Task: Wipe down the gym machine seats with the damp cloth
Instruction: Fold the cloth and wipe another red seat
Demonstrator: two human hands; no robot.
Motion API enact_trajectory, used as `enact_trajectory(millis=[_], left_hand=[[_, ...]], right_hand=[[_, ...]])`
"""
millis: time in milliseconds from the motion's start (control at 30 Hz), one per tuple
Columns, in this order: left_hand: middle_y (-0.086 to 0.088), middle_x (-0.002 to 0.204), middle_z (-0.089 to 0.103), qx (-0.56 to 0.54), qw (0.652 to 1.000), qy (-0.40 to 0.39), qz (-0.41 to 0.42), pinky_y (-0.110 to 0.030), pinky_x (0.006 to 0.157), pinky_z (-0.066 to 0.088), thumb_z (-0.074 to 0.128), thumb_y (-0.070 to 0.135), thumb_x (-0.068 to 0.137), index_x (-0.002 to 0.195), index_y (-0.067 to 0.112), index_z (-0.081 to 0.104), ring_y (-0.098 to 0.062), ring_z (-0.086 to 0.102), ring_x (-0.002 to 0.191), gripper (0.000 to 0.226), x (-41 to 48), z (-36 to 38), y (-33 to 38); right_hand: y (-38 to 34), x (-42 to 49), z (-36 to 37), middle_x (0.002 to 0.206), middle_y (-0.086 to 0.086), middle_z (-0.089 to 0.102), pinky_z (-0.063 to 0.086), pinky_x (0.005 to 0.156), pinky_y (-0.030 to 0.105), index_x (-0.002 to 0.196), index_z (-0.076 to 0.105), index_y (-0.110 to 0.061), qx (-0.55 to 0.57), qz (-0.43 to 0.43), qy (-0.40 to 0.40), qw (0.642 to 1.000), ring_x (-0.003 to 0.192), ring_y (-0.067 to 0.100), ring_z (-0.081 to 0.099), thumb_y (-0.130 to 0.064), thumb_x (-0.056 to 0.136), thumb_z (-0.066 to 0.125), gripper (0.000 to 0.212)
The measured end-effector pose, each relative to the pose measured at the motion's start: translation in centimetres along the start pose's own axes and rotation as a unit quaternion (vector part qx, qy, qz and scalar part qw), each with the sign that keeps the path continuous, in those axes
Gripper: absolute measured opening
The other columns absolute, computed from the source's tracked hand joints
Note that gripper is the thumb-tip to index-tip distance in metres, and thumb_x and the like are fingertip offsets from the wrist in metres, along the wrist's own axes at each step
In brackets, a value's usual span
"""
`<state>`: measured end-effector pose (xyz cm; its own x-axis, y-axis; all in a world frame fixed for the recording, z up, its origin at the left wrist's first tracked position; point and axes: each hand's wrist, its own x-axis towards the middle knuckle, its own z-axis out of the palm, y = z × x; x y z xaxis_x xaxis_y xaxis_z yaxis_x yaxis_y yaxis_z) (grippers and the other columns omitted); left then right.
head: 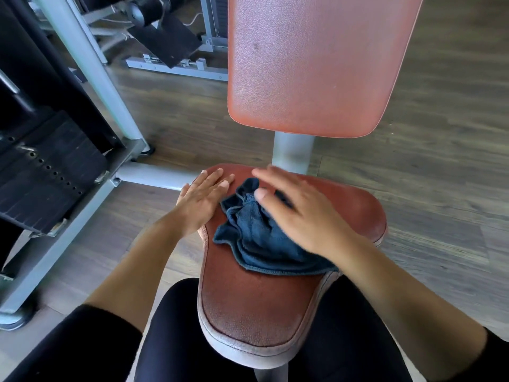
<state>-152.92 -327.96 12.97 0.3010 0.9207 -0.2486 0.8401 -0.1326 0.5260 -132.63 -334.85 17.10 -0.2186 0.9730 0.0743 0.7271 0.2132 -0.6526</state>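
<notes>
A worn red seat (256, 307) fills the lower middle of the head view, with its red backrest (311, 64) upright behind it. A crumpled dark blue cloth (253, 235) lies on the seat's rear half. My right hand (300, 213) lies flat on the cloth with straight fingers, blurred by motion. My left hand (201, 199) rests flat on the seat's left rear edge, fingers straight, just left of the cloth.
A grey steel post (293, 153) joins seat and backrest. A black weight stack (46, 172) in a grey frame (91, 67) stands at the left. More grey machine parts (176, 64) sit at the back on the wood floor (440, 161). My black-clad legs straddle the seat.
</notes>
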Motion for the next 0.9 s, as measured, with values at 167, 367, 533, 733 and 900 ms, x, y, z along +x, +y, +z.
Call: enact_trajectory(millis=[167, 367, 533, 733, 900], left_hand=[[0.014, 0.158, 0.010, 0.034, 0.998, 0.029, -0.049, -0.053, 0.115, -0.010, 0.027, 0.069, 0.089, 0.146, 0.044, 0.022, -0.010, 0.000, 0.146, 0.063, -0.9, 0.0, 5.4], [0.015, 0.157, 0.012, 0.177, 0.980, 0.004, 0.090, -0.062, 0.113, 0.005, 0.028, 0.087, 0.072, 0.139, 0.057, 0.020, -0.026, 0.003, 0.146, 0.074, -3.2, 4.2, 10.2], [0.025, 0.144, 0.033, 0.164, 0.977, 0.099, 0.092, -0.048, 0.114, 0.021, 0.024, 0.089, 0.052, 0.130, 0.055, 0.038, -0.012, 0.024, 0.138, 0.086, -3.3, 4.3, 8.7], [0.016, 0.133, 0.052, 0.115, 0.977, 0.176, 0.015, -0.044, 0.110, 0.029, 0.040, 0.076, 0.066, 0.123, 0.043, 0.055, -0.017, 0.043, 0.126, 0.068, 2.6, 2.0, 4.5], [0.012, 0.128, 0.057, 0.123, 0.981, 0.153, -0.008, -0.043, 0.107, 0.032, 0.045, 0.065, 0.078, 0.121, 0.043, 0.056, -0.024, 0.045, 0.122, 0.050, 5.9, 1.6, 4.8]], right_hand=[[6.5, -0.5, -2.1, 0.144, -0.002, 0.045, 0.022, 0.115, 0.046, 0.134, 0.050, -0.022, -0.048, 0.082, 0.099, 0.991, 0.137, 0.020, 0.035, -0.033, 0.101, 0.036, 0.038], [9.7, -2.0, -1.2, 0.140, 0.006, 0.050, 0.019, 0.114, 0.044, 0.132, 0.053, -0.015, -0.082, 0.094, 0.094, 0.988, 0.135, 0.029, 0.038, -0.029, 0.099, 0.035, 0.041], [10.0, -1.6, -0.9, 0.142, 0.000, 0.049, 0.021, 0.115, 0.045, 0.132, 0.055, -0.020, -0.112, 0.094, 0.088, 0.985, 0.137, 0.026, 0.036, -0.039, 0.090, 0.030, 0.052], [10.4, -1.4, -1.2, 0.151, -0.008, 0.034, 0.009, 0.117, 0.035, 0.141, 0.042, -0.031, -0.141, 0.096, 0.057, 0.984, 0.143, 0.017, 0.023, -0.035, 0.099, 0.038, 0.042], [10.3, -1.1, -1.4, 0.155, -0.012, 0.025, 0.004, 0.118, 0.031, 0.146, 0.032, -0.036, -0.162, 0.107, 0.028, 0.981, 0.145, 0.012, 0.014, -0.037, 0.100, 0.032, 0.045]])
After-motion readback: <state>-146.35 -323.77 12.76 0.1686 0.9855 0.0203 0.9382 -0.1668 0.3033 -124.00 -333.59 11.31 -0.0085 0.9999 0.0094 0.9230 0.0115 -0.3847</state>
